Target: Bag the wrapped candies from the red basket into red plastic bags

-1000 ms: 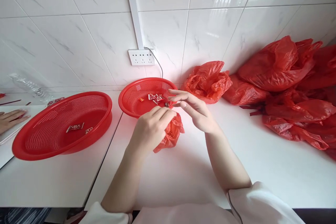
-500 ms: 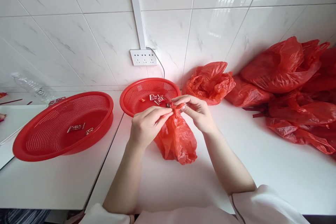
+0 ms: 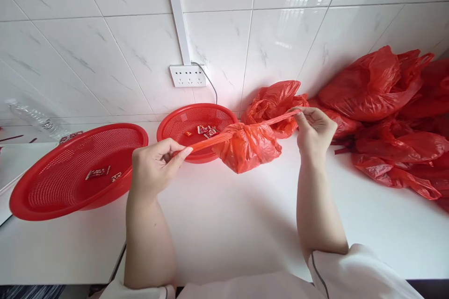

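Between my hands hangs a small red plastic bag (image 3: 249,148), its two handles pulled taut to either side. My left hand (image 3: 154,166) pinches the end of one handle. The other handle's end is pinched in the fingers of my right hand (image 3: 314,131), a little higher up. The bag's body is rounded and bunched at the top; what it contains is hidden. Behind it, partly covered by the bag and its left handle, is a small red basket (image 3: 168,124) with several wrapped candies (image 3: 207,131) in it.
At left stands a larger red basket (image 3: 45,168) with a few small packets (image 3: 97,173). A clear plastic bottle (image 3: 33,114) lies behind it. Filled red bags (image 3: 372,84) are piled at right, another red bag (image 3: 277,96) by the wall. A socket strip (image 3: 187,76) is on the tiles.
My hands have moved apart from the bunched top of the bag, stretching its handles out left and right. The bag's body has risen and turned more level.
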Available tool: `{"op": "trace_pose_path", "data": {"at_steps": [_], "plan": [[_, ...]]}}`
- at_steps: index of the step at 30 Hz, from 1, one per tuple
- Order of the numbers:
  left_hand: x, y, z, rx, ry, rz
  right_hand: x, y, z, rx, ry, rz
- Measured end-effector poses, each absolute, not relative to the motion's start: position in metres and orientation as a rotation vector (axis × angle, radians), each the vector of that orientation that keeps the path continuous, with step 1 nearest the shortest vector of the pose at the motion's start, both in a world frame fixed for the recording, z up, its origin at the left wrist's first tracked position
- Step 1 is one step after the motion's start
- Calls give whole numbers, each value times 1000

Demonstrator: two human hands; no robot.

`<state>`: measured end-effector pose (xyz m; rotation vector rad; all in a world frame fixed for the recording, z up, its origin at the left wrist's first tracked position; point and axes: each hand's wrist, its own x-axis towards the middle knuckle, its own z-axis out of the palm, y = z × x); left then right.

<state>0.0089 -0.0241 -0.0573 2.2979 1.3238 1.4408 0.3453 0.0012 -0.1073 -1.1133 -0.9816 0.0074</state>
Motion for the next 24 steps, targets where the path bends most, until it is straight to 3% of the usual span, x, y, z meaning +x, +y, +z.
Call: {"op": "trace_pose_path", "data": {"at_steps": [4,13,18,24], "plan": [[8,-28,-54,2253,1259,1361,355,-6,-102,-1078,-1024,-27],[17,-31,-51,2311,1244,554,358,-61,-72,-1500,-1968,451],[16,-26,-54,2200,1410,391,350,-71,-69,-1438,-2279,589],[13,-16,-62,2172,1393,301,298,-73,-113,-1321,-2572,835]]}}
